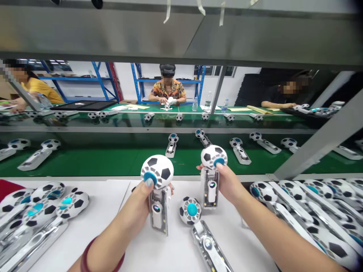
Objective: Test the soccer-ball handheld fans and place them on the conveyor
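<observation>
My left hand [144,196] holds a soccer-ball-headed device [160,168] upright, the thumb on its blue disc and a small lit display on its clear handle. To the right, my right hand [227,177] grips a second such device [210,185] by the neck, its thumb also on the blue disc; its display is lit too. Between and below them, a third device [208,241] lies on the white tabletop [176,249], its round head towards the back and its handle running to the front edge of view.
Similar devices [70,206] lie piled at the left, and more [326,211] are stacked at the right. Behind the table, a green conveyor [113,162] carries several more. A slanted metal post [320,128] stands at the right, with a shelf [113,34] overhead. Several people sit beyond.
</observation>
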{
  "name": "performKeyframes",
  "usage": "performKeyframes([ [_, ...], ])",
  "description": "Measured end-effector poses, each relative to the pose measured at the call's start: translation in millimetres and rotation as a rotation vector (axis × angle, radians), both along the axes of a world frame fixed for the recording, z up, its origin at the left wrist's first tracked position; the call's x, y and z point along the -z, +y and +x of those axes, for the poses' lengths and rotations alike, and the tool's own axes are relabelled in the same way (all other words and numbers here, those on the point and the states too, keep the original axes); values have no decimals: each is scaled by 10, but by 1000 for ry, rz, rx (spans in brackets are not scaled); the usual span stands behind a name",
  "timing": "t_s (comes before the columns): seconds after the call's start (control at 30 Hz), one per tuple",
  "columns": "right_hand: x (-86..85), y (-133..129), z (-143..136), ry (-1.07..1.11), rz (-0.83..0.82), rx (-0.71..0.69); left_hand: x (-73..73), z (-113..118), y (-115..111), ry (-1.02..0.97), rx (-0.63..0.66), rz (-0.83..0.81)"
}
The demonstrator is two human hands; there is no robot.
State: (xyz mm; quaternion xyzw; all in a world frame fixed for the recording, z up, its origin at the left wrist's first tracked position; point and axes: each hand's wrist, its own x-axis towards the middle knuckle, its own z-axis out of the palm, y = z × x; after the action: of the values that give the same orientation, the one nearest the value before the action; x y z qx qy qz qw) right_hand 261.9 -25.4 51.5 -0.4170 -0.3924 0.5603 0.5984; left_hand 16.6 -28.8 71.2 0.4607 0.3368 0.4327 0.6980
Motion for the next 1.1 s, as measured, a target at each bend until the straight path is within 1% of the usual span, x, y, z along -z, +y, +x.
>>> performKeyframes([
  [0.1,240,-312,94,-103,64,23,177,13,-147,158,-107,43],
  [0.17,402,-444,155,-159,77,13,298,19,-198,256,-119,72],
  [0.23,516,-509,176,-222,31,-53,415,22,-222,333,-123,98],
  [0.3,568,-520,149,-304,-52,-140,515,24,-238,380,-139,112],
  [0.33,575,-515,122,-340,-87,-154,553,26,-248,393,-145,117],
  [0.37,572,-507,90,-357,-114,-138,579,27,-260,399,-151,116],
  [0.4,563,-502,57,-343,-138,-94,592,30,-275,393,-161,102],
  [0.47,528,-507,4,-221,-182,5,579,35,-311,321,-170,5],
  [0.5,504,-521,-12,-132,-203,28,556,37,-330,255,-155,-67],
  [0.53,476,-541,-20,-49,-220,23,525,38,-349,174,-121,-141],
  [0.6,407,-588,-19,63,-229,-32,454,36,-377,26,-20,-249],
  [0.67,337,-630,-10,109,-229,-87,397,30,-394,-14,66,-291],
  [0.73,282,-655,-7,130,-230,-122,371,26,-402,12,125,-307],
  [0.87,234,-669,-26,163,-235,-148,389,29,-404,12,199,-290],
  [1.1,166,-697,-54,196,-312,-142,378,8,-404,127,262,-199],
])
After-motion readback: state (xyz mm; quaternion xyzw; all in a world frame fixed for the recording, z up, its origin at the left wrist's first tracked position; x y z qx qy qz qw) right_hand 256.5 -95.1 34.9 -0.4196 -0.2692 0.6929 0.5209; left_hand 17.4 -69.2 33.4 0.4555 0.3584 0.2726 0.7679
